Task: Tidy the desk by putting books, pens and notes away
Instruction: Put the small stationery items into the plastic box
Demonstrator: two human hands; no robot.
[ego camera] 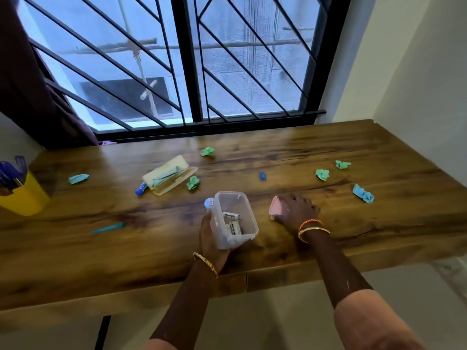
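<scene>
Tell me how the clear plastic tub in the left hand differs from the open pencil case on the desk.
The clear plastic tub is deep and squarish; the pale yellow pencil case is long and shallow. The tub is lifted and tilted in the left hand; the case lies flat on the wooden desk, untouched. The tub holds white batteries; the case holds something pale blue-green. Both are open, translucent plastic.

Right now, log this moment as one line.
left hand: holds tub with batteries | right hand: grips pink lid on desk | paper balls: scattered
</scene>
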